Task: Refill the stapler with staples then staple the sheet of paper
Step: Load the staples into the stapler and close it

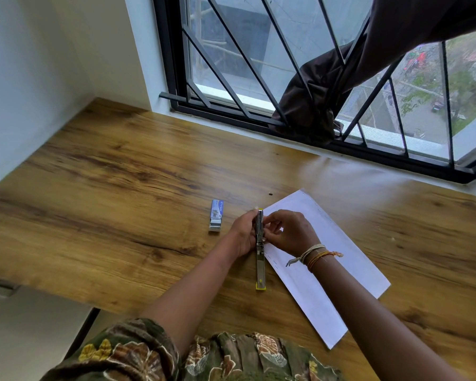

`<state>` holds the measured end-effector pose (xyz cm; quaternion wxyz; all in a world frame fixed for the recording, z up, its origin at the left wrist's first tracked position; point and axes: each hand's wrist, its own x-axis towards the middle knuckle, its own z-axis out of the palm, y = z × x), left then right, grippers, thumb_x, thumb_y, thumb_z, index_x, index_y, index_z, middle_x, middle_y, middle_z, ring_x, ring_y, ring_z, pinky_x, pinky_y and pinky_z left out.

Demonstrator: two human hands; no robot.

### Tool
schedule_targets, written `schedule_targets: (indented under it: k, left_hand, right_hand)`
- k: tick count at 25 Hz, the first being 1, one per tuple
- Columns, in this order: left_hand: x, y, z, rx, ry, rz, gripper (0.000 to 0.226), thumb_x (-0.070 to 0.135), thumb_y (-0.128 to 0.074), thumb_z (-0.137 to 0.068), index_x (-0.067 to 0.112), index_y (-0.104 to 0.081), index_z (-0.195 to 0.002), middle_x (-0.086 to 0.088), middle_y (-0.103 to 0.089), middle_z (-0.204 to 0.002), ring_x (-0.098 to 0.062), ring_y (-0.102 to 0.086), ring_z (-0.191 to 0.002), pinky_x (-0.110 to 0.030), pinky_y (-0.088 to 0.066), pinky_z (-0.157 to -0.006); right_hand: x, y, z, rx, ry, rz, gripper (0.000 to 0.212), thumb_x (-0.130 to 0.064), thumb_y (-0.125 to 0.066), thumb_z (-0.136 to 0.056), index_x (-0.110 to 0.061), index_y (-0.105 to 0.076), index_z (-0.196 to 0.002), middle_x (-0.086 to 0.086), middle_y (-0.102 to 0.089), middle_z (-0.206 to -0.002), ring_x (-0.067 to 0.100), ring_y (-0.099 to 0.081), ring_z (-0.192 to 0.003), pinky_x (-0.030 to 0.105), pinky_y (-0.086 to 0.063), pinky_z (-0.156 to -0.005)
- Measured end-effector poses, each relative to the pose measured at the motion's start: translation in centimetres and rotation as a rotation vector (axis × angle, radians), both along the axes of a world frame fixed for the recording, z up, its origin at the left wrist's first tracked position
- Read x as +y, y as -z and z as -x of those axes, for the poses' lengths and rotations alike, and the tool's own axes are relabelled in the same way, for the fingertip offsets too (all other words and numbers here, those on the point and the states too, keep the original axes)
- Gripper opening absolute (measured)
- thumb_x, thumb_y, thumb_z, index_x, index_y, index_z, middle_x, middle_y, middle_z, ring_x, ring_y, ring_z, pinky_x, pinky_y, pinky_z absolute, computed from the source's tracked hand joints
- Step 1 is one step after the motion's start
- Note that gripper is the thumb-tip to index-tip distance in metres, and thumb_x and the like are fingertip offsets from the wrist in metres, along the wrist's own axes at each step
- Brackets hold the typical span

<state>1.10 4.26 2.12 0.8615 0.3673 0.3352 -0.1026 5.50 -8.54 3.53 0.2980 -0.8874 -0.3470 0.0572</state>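
A metal stapler (260, 266) with yellow ends lies swung open flat on the wooden table (127, 171), long axis pointing away from me. My left hand (242, 232) grips its far half from the left side. My right hand (289, 232) pinches at the top of that same half, fingertips at the channel; whether staples are between them is hidden. A white sheet of paper (327, 273) lies to the right, partly under my right wrist, with rows of staples along its edges. A small blue staple box (216, 215) lies open to the left of my hands.
A tiny dark scrap (271, 193) sits on the table beyond the paper. A barred window (259, 78) with a dark knotted curtain (322, 105) runs along the far edge. The table's left edge drops off near the white wall.
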Motion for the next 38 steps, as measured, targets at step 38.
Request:
schedule_targets:
  k: [38]
  left_hand:
    - [-0.2, 1.4, -0.6, -0.045, 0.078, -0.061, 0.038, 0.024, -0.031, -0.105, -0.004, -0.056, -0.106, -0.023, -0.063, -0.092, -0.031, -0.066, -0.075, -0.033, -0.059, -0.063]
  right_hand:
    - [-0.3, -1.9, -0.6, -0.314, -0.242, 0.334, 0.034, 0.001, -0.054, -0.086, -0.023, -0.074, -0.098, 0.011, -0.061, -0.098, 0.028, -0.059, -0.08, 0.038, -0.052, -0.063]
